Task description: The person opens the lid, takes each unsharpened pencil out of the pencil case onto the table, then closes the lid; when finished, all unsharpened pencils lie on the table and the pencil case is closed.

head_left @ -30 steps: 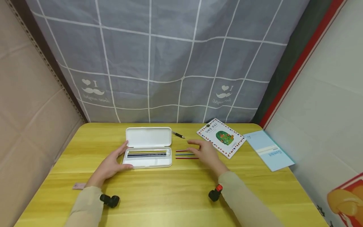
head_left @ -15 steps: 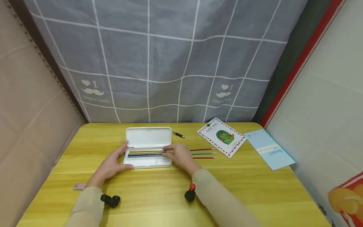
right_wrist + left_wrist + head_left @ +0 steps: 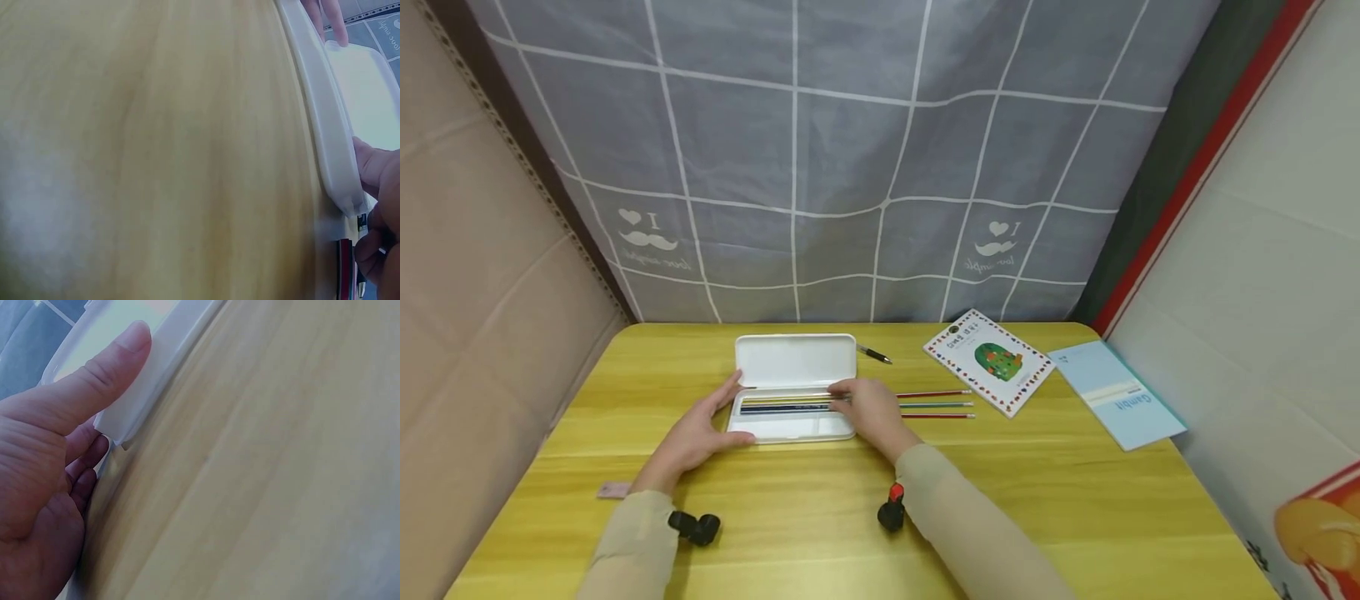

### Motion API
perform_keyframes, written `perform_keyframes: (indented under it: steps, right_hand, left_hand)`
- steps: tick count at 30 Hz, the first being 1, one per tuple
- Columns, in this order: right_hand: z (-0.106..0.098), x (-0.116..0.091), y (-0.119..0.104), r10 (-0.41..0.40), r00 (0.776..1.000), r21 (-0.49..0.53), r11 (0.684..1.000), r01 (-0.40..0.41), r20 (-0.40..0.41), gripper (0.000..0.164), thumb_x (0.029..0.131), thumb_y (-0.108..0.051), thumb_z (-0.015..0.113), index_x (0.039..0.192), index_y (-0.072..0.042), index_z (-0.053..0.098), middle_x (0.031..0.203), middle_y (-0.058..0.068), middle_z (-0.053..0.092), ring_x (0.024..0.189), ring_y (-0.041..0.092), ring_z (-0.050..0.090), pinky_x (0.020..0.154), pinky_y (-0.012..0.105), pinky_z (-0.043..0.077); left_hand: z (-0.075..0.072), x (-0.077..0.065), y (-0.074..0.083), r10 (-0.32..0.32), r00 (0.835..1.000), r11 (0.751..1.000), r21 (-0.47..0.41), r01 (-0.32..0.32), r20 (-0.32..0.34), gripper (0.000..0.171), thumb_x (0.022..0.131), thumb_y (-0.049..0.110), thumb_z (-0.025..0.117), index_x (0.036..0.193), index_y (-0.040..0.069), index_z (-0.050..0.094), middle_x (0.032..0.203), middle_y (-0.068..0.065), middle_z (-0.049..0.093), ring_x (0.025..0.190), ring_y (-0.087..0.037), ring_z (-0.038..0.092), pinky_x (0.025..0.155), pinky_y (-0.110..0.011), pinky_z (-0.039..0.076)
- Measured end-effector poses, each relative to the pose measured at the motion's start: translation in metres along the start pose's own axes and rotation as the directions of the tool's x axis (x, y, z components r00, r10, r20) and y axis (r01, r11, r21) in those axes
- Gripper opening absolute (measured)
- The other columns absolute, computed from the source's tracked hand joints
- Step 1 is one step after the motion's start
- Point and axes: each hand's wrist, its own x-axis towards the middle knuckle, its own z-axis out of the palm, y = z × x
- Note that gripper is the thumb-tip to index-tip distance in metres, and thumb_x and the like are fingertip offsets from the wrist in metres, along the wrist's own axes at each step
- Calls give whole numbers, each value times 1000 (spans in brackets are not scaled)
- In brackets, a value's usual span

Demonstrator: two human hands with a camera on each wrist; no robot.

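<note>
A white pencil case (image 3: 792, 428) lies open on the table, its lid (image 3: 796, 360) tipped back. Several pencils (image 3: 785, 408), yellow and dark, lie lengthwise in its tray. My left hand (image 3: 696, 440) grips the case's left end; in the left wrist view the thumb (image 3: 103, 378) lies over the rim and the other fingers are at the outer side. My right hand (image 3: 871, 415) is over the case's right end, thumb and forefinger at the pencils' right ends, which they hide. I cannot tell whether they pinch them. Three loose pencils (image 3: 936, 405) extend rightward beyond this hand.
A black pen (image 3: 875, 355) lies behind the case's right side. At the back right are a white booklet (image 3: 988, 363) with a green picture and a light blue notebook (image 3: 1117, 396). A small pink piece (image 3: 613, 490) lies beside the left forearm. A grey checked cloth (image 3: 842, 167) hangs behind the table.
My right hand has moved left from over the loose pencils to the case's right end, then stayed there. The loose pencils' right ends have come into view. My left hand keeps its place.
</note>
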Motion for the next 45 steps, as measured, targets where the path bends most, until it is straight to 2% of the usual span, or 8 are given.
perform_keyframes:
  steps: [12, 20, 28, 34, 38, 45]
  right_hand:
    - [-3, 3, -6, 27, 999, -71, 997, -25, 29, 26, 94, -34, 79, 119, -31, 81, 116, -13, 77, 108, 15, 73, 86, 34, 60]
    - [-1, 2, -5, -37, 999, -102, 994, 39, 22, 21, 95, -32, 78, 115, -29, 83, 112, -13, 78, 104, 14, 74, 86, 34, 60]
    - [3, 2, -4, -88, 996, -190, 978, 85, -9, 17, 97, -31, 77, 112, -31, 84, 109, -13, 78, 99, 13, 74, 79, 32, 59]
    - [3, 0, -4, -88, 995, -171, 982, 80, -40, 14, 96, -31, 78, 108, -30, 85, 102, -9, 74, 96, 15, 71, 77, 33, 59]
    - [3, 0, -1, -101, 993, -152, 984, 91, -56, 14, 97, -31, 77, 109, -29, 84, 104, -9, 73, 98, 15, 68, 76, 32, 58]
    - [-4, -3, 5, -145, 981, -23, 989, 143, -129, 8, 97, -29, 78, 101, -26, 84, 103, -7, 70, 93, 12, 65, 73, 27, 54]
  left_hand:
    - [-1, 0, 1, 6, 1000, 1000, 2, -6, 2, 119, 80, 36, 92, 170, 23, 15, 163, -25, 37, 154, -50, 21, 118, -75, 11]
    - [0, -1, 2, 13, 1000, 1000, 5, -13, -1, 118, 80, 35, 92, 170, 21, 16, 162, -24, 39, 154, -49, 22, 119, -74, 12]
    - [-1, -2, 3, 34, 999, 999, 6, -34, -4, 116, 81, 34, 91, 169, 20, 18, 162, -26, 38, 153, -49, 23, 118, -74, 13]
    - [0, -1, 3, 33, 999, 999, 13, -33, -6, 116, 81, 34, 91, 169, 19, 17, 162, -24, 40, 154, -48, 23, 119, -74, 12]
    - [0, -1, 3, 28, 1000, 1000, 4, -28, -7, 117, 81, 33, 92, 169, 19, 17, 162, -24, 40, 154, -47, 23, 119, -73, 13]
    - [-1, -1, 3, 10, 1000, 1000, -2, -10, 1, 118, 81, 35, 92, 170, 19, 16, 163, -28, 34, 154, -48, 24, 119, -73, 14]
